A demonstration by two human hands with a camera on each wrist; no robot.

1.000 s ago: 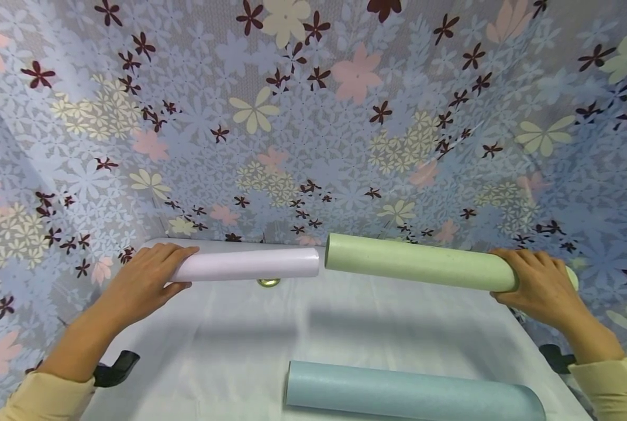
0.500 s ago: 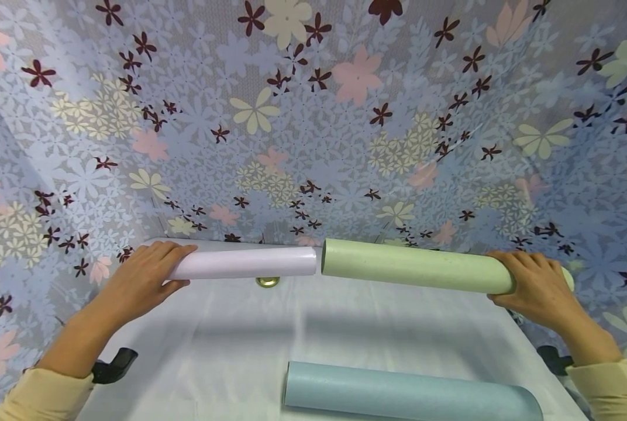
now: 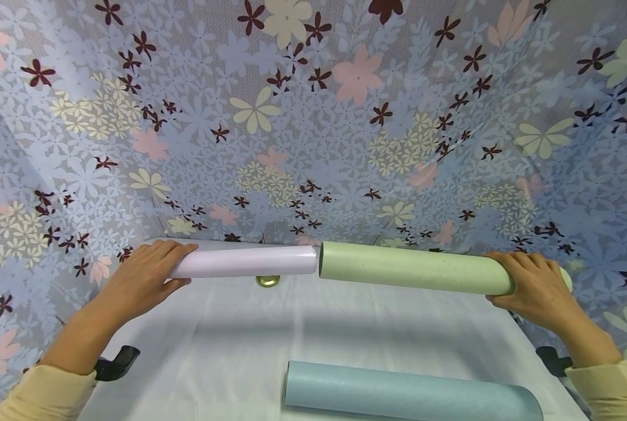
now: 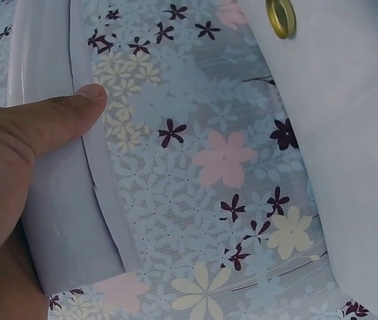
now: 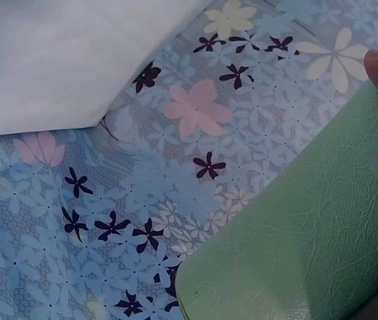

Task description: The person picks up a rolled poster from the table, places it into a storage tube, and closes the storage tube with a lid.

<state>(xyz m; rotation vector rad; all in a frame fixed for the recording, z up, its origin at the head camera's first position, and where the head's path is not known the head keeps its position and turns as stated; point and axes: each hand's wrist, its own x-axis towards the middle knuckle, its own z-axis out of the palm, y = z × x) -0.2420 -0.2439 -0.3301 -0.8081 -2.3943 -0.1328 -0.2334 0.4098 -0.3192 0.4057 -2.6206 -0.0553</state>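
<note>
Green roll (image 3: 416, 272), the thicker of the two held up, lies level in the air with its outer end wrapped by the right hand (image 3: 537, 292), fingers curled over the top. Its inner end stands right against the end of the pale lilac roll (image 3: 245, 263), which the left hand (image 3: 137, 280) grips at its own outer end, thumb pressed along the paper as the left wrist view shows. So the two rolls sit end to end in one line between the hands, above the far edge of the table. My reading is that the step in hand is lining up or comparing the two rolls; any next move would call for keeping both level and the ends matched, since each is held only at one end and could droop.

Below and nearer than the right hand, a blue roll (image 3: 413, 394) lies flat on the white cloth (image 3: 229, 345) covering the table. A flowered sheet (image 3: 313, 117), blue with pink, cream and dark blossoms, hangs behind and to both sides. A small brass ring (image 3: 268, 281) sits just under the lilac roll. Dark clamps (image 3: 116, 361) show beside each forearm.
</note>
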